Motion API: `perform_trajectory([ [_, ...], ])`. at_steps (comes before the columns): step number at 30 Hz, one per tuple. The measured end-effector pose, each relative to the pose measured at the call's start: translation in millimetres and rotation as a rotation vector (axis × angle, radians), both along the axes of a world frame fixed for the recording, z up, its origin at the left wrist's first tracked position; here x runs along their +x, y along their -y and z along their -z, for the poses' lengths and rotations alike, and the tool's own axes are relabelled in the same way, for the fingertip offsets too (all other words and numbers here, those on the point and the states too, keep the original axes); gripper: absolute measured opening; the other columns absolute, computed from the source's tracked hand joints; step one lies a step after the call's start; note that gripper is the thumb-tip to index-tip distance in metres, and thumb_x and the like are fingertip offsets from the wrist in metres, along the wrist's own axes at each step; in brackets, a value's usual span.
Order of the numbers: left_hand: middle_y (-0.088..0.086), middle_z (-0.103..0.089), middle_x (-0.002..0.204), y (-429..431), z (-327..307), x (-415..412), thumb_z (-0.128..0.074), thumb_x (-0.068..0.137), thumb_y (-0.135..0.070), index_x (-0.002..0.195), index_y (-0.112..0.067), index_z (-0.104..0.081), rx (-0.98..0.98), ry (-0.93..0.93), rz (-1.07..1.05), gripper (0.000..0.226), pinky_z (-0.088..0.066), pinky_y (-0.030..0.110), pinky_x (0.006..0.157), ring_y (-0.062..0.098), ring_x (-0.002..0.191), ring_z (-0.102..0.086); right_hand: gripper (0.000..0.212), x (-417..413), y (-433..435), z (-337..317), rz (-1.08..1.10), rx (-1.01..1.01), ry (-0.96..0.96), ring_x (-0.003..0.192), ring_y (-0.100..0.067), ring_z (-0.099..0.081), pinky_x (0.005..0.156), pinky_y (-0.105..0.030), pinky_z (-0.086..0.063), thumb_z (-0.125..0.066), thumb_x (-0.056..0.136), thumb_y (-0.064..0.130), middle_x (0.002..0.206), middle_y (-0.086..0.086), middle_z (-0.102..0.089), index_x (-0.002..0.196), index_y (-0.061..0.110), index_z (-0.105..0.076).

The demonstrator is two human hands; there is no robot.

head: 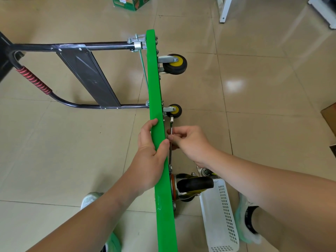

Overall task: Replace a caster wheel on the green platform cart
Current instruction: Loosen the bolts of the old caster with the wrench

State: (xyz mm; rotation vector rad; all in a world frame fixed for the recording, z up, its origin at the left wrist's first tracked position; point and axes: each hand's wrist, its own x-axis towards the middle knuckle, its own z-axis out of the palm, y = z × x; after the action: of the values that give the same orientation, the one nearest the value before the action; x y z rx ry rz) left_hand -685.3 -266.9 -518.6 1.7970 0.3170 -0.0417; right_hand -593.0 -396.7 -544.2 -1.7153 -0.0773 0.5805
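Observation:
The green platform cart (154, 79) stands on its edge on the tiled floor, its underside facing right. My left hand (151, 153) grips the deck's upper edge. My right hand (189, 140) pinches a thin metal wrench (171, 124) that runs along the underside, one end near the small caster (174, 110) and the other end near the near caster (192, 186). A third black-and-yellow caster (174, 64) sits farther up the deck. The cart's black folding handle (60, 77) with a red grip lies out to the left.
A white perforated basket (221, 215) lies on the floor under my right forearm, with a loose metal part (205, 171) beside it. My shoes are on either side of the cart. A green box (131, 2) and white furniture legs (224, 10) stand far back.

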Motion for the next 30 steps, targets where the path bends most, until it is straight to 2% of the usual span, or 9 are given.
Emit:
perform_trajectory([
  [6, 0.003, -0.051, 0.145, 0.7, -2.5, 0.0, -0.050, 0.092, -0.048, 0.128, -0.070, -0.025, -0.011, 0.000, -0.010, 0.049, -0.060, 0.049, 0.090, 0.023, 0.107, -0.069, 0.029, -9.7, 4.3, -17.0, -0.060, 0.068, 0.063, 0.090, -0.016, -0.073, 0.088, -0.028, -0.059, -0.069, 0.090, 0.000, 0.093, -0.005, -0.077, 0.092, 0.028, -0.074],
  [9, 0.002, -0.052, 0.145, 2.0, -3.6, 1.0, -0.049, 0.090, -0.049, 0.131, -0.066, -0.026, -0.012, -0.018, -0.015, 0.050, -0.059, 0.048, 0.094, 0.022, 0.110, -0.068, 0.029, -12.5, 8.4, -14.8, -0.029, 0.081, 0.082, 0.089, -0.018, -0.073, 0.091, -0.036, -0.059, -0.071, 0.089, 0.001, 0.092, -0.007, -0.077, 0.087, 0.030, -0.074],
  [12, 0.004, -0.051, 0.147, 1.5, -2.0, 0.7, -0.050, 0.099, -0.041, 0.137, -0.060, -0.025, -0.011, -0.011, -0.008, 0.049, -0.059, 0.048, 0.095, 0.022, 0.111, -0.068, 0.028, -12.8, 10.8, -11.9, -0.051, 0.088, 0.109, 0.091, -0.022, -0.074, 0.092, -0.041, -0.059, -0.072, 0.089, 0.003, 0.093, -0.008, -0.077, 0.091, 0.031, -0.075],
  [16, 0.002, -0.050, 0.148, 2.1, -2.1, 0.0, -0.050, 0.108, -0.026, 0.142, -0.053, -0.025, -0.003, -0.003, -0.015, 0.049, -0.059, 0.031, 0.092, 0.018, 0.113, -0.067, 0.016, -4.4, 13.1, -11.5, -0.073, 0.101, 0.079, 0.092, -0.028, -0.074, 0.091, -0.048, -0.059, -0.074, 0.089, 0.010, 0.093, -0.009, -0.078, 0.095, 0.024, -0.077],
  [18, -0.001, -0.049, 0.150, 2.7, -3.9, -0.8, -0.054, 0.104, -0.038, 0.134, -0.064, -0.027, -0.016, -0.013, -0.021, 0.048, -0.057, 0.037, 0.098, 0.018, 0.117, -0.065, 0.012, 0.5, 10.8, -11.2, -0.058, 0.087, 0.071, 0.090, -0.028, -0.074, 0.089, -0.050, -0.059, -0.074, 0.089, 0.013, 0.091, -0.009, -0.078, 0.094, 0.024, -0.077],
  [21, -0.006, -0.047, 0.151, -0.7, -3.4, -2.4, -0.054, 0.084, -0.063, 0.132, -0.072, -0.029, -0.015, -0.029, -0.022, 0.055, -0.053, 0.052, 0.105, 0.024, 0.125, -0.062, 0.011, 16.0, 8.0, -11.0, 0.031, 0.079, 0.058, 0.084, -0.023, -0.074, 0.083, -0.046, -0.061, -0.073, 0.090, 0.014, 0.084, -0.003, -0.077, 0.088, 0.024, -0.076],
  [24, -0.011, -0.045, 0.151, -4.4, -0.1, -2.5, -0.053, 0.081, -0.066, 0.132, -0.074, -0.028, -0.020, -0.018, -0.010, 0.057, -0.052, 0.054, 0.104, 0.025, 0.123, -0.062, 0.009, 36.5, 9.3, -7.9, 0.080, 0.083, -0.037, 0.076, -0.022, -0.073, 0.079, -0.045, -0.062, -0.071, 0.092, 0.011, 0.078, -0.001, -0.073, 0.085, 0.016, -0.073],
  [26, -0.012, -0.045, 0.149, -4.9, 0.7, -2.4, -0.052, 0.080, -0.066, 0.130, -0.076, -0.028, -0.017, -0.016, 0.001, 0.056, -0.053, 0.054, 0.103, 0.025, 0.121, -0.063, 0.005, 43.5, 10.0, -1.5, 0.085, 0.073, -0.145, 0.075, -0.023, -0.074, 0.078, -0.044, -0.062, -0.071, 0.092, 0.011, 0.084, -0.006, -0.071, 0.094, 0.007, -0.070],
  [30, -0.010, -0.044, 0.151, -5.0, 1.3, -0.7, -0.051, 0.081, -0.067, 0.131, -0.074, -0.027, 0.006, -0.008, 0.004, 0.057, -0.049, 0.053, 0.109, 0.025, 0.130, -0.057, 0.028, 43.5, 4.0, 8.8, 0.074, 0.085, -0.310, 0.068, -0.023, -0.072, 0.071, -0.040, -0.061, -0.073, 0.090, 0.008, 0.086, -0.013, -0.070, 0.112, -0.006, -0.064],
])
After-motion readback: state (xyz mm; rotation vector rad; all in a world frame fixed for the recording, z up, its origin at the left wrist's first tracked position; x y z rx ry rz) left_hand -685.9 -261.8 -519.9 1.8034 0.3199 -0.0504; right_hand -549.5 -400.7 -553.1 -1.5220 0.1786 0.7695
